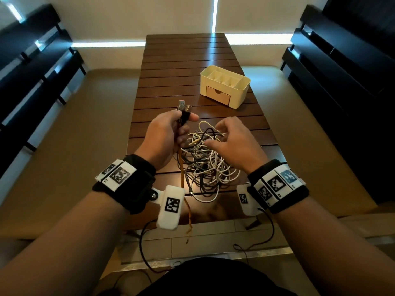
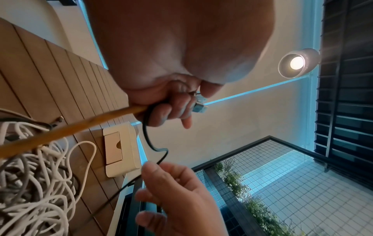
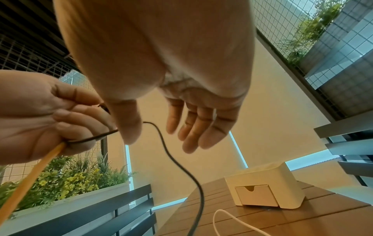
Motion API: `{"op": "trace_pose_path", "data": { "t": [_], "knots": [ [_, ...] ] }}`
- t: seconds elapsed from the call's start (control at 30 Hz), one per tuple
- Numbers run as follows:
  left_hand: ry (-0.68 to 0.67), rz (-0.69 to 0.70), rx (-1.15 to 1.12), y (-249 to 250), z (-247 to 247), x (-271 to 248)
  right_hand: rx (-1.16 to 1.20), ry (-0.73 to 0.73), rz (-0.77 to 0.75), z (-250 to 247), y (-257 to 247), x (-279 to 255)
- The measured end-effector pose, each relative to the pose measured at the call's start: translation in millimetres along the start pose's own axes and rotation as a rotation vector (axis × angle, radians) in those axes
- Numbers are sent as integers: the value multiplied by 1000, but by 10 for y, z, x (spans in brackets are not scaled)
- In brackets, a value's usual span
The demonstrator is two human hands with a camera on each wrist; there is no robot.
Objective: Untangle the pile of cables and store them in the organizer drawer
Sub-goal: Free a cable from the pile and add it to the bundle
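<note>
Toward the desk's (image 1: 192,60) right edge, about midway along it, we note the cream organizer (image 1: 225,89): its open-top compartments look bare as far as the head view shows, and its single small drawer (image 1: 218,96) sits closed in the front face, notch at the top edge. We cannot see inside the drawer.

At the near end of the desk lies the pile of cables (image 1: 205,163), white, grey and black strands looped over one another, a few loops reaching toward the near edge.

The left hand (image 1: 168,133) is raised above the pile, fingers curled round a bunch of cable ends, with USB plugs (image 1: 183,106) sticking up past the thumb. An orange cable (image 1: 182,174) and a black cable (image 2: 149,140) run down from this fist; the orange one hangs past the near edge.

The right hand (image 1: 232,139) hovers over the pile's far side, fingers loosely spread and relaxed, holding nothing in the right wrist view. The black cable passes just beside its thumb; we cannot tell whether they touch.
</note>
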State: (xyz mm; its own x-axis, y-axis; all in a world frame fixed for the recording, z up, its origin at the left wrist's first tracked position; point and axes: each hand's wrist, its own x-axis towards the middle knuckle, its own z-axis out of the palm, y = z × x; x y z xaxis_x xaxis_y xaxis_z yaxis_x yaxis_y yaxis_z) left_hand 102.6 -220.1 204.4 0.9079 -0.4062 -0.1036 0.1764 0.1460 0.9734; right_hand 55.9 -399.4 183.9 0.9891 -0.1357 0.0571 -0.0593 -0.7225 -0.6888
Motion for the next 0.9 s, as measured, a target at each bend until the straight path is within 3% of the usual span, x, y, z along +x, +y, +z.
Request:
{"op": "trace_pose_path", "data": {
  "t": [0.17,0.43,0.77,0.9],
  "knots": [
    [0,-1,-29,3,-31,-36,119,-190,-197,35,-74,-32],
    [17,-13,-58,-115,-101,-59,124,-559,-96,197,-69,-97],
    [52,66,-132,-196,-121,-25,71,-590,-79,254,-12,-98],
    [73,64,-156,-206,-129,7,174,-559,-41,287,4,-102]
  ]
}}
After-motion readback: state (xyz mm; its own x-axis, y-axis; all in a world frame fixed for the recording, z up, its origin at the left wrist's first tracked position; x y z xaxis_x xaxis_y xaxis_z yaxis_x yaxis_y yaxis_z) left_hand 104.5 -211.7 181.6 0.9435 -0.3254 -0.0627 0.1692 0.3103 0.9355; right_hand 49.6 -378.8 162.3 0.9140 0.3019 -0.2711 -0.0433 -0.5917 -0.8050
